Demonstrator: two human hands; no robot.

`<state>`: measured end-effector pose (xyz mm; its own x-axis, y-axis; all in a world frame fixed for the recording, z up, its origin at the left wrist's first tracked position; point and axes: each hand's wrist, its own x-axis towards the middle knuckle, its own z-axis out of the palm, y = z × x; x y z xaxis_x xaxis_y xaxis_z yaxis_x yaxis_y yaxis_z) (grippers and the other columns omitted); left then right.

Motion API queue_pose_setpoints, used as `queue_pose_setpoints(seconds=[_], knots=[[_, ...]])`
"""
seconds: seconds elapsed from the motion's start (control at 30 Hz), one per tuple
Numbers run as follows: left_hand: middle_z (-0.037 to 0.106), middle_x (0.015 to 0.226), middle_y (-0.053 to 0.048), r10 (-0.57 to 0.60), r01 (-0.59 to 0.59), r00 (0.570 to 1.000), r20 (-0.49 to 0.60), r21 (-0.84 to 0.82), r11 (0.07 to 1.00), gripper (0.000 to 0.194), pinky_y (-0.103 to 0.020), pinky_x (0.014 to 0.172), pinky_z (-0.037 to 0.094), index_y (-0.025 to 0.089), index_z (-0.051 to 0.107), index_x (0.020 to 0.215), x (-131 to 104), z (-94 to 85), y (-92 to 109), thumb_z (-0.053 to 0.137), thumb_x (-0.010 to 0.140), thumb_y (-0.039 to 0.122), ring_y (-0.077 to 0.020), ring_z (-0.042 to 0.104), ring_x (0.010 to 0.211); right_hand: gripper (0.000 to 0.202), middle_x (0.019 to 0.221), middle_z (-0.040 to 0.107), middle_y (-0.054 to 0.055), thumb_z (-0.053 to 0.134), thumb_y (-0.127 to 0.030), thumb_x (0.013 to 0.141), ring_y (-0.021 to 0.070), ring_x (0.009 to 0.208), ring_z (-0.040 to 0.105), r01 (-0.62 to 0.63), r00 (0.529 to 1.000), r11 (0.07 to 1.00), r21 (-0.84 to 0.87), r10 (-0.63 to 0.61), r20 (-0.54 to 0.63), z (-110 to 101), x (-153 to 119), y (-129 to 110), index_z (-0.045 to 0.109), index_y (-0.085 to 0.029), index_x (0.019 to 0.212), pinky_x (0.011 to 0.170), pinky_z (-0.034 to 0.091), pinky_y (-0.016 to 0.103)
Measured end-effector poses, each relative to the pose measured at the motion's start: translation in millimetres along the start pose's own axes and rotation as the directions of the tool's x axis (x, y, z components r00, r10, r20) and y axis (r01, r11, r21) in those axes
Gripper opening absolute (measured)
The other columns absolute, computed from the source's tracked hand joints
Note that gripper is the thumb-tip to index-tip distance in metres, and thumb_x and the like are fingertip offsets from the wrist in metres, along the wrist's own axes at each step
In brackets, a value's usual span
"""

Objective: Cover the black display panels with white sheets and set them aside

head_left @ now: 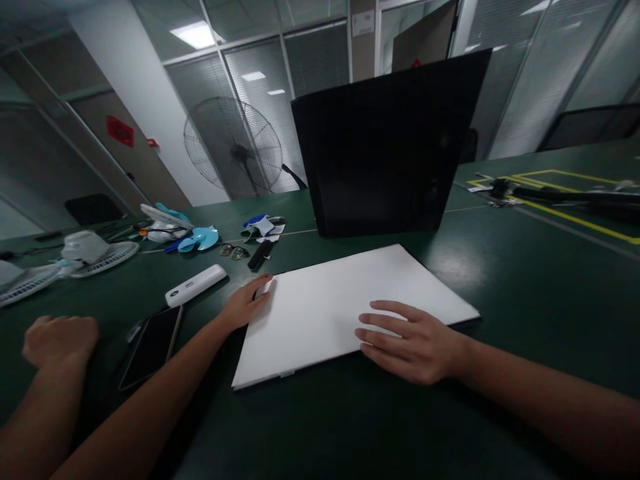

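A large white sheet of paper [320,307] lies flat on the dark green table, with a thin dark edge showing beneath it. My left hand [247,303] rests at the sheet's left edge, its fingers extended over the corner area. Toward the near right side, my right hand [413,343] is over the sheet with its fingers spread; nothing is held in it. Whether its fingertips press on the paper I cannot tell. Behind the sheet stands a large black panel [385,153], tilted slightly, with a plain dark face.
Another person's closed hand [60,340] is at the left, near a dark tablet-like device [153,347]. A white elongated device [196,285], glasses [234,251], a small black object [261,255] and small fans [197,239] lie farther left. Cables [560,193] lie at right.
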<state>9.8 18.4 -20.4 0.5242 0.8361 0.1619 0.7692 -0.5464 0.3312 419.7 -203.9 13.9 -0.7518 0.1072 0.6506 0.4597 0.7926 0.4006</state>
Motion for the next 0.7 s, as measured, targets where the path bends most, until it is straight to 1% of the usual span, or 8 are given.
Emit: queue_pose_setpoints(seconds=[0.07, 0.17, 0.23, 0.3, 0.43, 0.53, 0.6, 0.7], knots=[[0.055, 0.163, -0.011, 0.024, -0.024, 1.000, -0.006, -0.036, 0.999, 0.065, -0.046, 0.129, 0.037, 0.017, 0.060, 0.153, 1, -0.7, -2, 0.040, 0.102, 0.052, -0.0304, 0.053, 0.150, 0.015, 0.114, 0.076, 0.012, 0.070, -0.013, 0.095, 0.0235, 0.109, 0.071, 0.049, 0.999, 0.998, -0.030, -0.050, -0.016, -6, 1, 3, 0.077, -0.009, 0.108, 0.103, 0.061, 0.045], [0.060, 0.159, -0.007, 0.071, -0.071, 0.997, -0.010, -0.056, 0.996, 0.060, -0.045, 0.130, 0.036, 0.018, 0.061, 0.153, 1, -2.2, -4, 0.038, 0.100, 0.037, -0.0268, 0.056, 0.149, 0.018, 0.109, 0.077, 0.013, 0.061, -0.014, 0.100, 0.0214, 0.097, 0.073, 0.084, 0.996, 0.994, -0.071, -0.086, -0.020, -15, 0, 10, 0.078, -0.008, 0.105, 0.088, 0.065, 0.037], [0.060, 0.159, -0.006, 0.085, -0.085, 0.996, 0.013, -0.031, 0.996, 0.061, -0.047, 0.131, 0.035, 0.019, 0.063, 0.152, 1, -4.9, -2, 0.042, 0.096, 0.029, -0.0269, 0.057, 0.148, 0.023, 0.110, 0.077, 0.014, 0.056, -0.013, 0.102, 0.0218, 0.096, 0.074, 0.098, 0.995, 0.992, -0.082, -0.101, -0.022, -19, -2, 14, 0.078, -0.006, 0.106, 0.078, 0.065, 0.034], [0.057, 0.161, -0.004, 0.090, -0.090, 0.995, 0.050, -0.005, 0.996, 0.060, -0.048, 0.130, 0.036, 0.022, 0.065, 0.150, -1, -9.9, 2, 0.045, 0.094, 0.027, -0.0279, 0.057, 0.147, 0.026, 0.113, 0.077, 0.016, 0.053, -0.012, 0.103, 0.0235, 0.098, 0.075, 0.105, 0.994, 0.990, -0.093, -0.108, -0.026, -25, -3, 18, 0.077, -0.003, 0.109, 0.073, 0.065, 0.034], [0.054, 0.163, -0.004, 0.137, -0.140, 0.982, 0.133, 0.015, 0.990, 0.061, -0.049, 0.127, 0.041, 0.026, 0.060, 0.155, -10, -24.1, 15, 0.055, 0.096, 0.037, -0.0301, 0.058, 0.147, 0.028, 0.123, 0.075, 0.018, 0.054, -0.009, 0.103, 0.0262, 0.109, 0.074, 0.066, 0.997, 0.992, -0.111, -0.070, -0.031, -42, -4, 25, 0.075, -0.001, 0.118, 0.081, 0.067, 0.037], [0.051, 0.165, -0.005, 0.159, -0.170, 0.969, 0.190, 0.044, 0.984, 0.069, -0.051, 0.129, 0.038, 0.027, 0.054, 0.161, -18, -30.9, 26, 0.062, 0.093, 0.039, -0.0314, 0.053, 0.150, 0.028, 0.127, 0.074, 0.018, 0.054, -0.008, 0.103, 0.0269, 0.118, 0.072, 0.010, 1.000, 0.994, -0.113, -0.013, -0.017, -52, -7, 29, 0.074, -0.001, 0.122, 0.090, 0.067, 0.040], [0.049, 0.167, -0.004, 0.137, -0.159, 0.968, 0.209, 0.096, 0.983, 0.071, -0.051, 0.130, 0.036, 0.029, 0.051, 0.163, -20, -31.5, 33, 0.062, 0.093, 0.036, -0.0308, 0.051, 0.152, 0.029, 0.127, 0.074, 0.017, 0.055, -0.008, 0.103, 0.0263, 0.118, 0.072, -0.006, 1.000, 0.994, -0.105, 0.004, -0.018, -52, -9, 31, 0.073, -0.003, 0.124, 0.090, 0.066, 0.040], [0.048, 0.167, -0.003, 0.115, -0.149, 0.973, 0.202, 0.163, 0.975, 0.067, -0.049, 0.130, 0.036, 0.030, 0.051, 0.163, -19, -28.9, 38, 0.056, 0.096, 0.031, -0.0286, 0.051, 0.152, 0.028, 0.123, 0.076, 0.015, 0.061, -0.012, 0.101, 0.0253, 0.113, 0.073, 0.006, 0.999, 0.995, -0.099, -0.009, -0.033, -42, -12, 31, 0.073, -0.004, 0.126, 0.084, 0.066, 0.038]])
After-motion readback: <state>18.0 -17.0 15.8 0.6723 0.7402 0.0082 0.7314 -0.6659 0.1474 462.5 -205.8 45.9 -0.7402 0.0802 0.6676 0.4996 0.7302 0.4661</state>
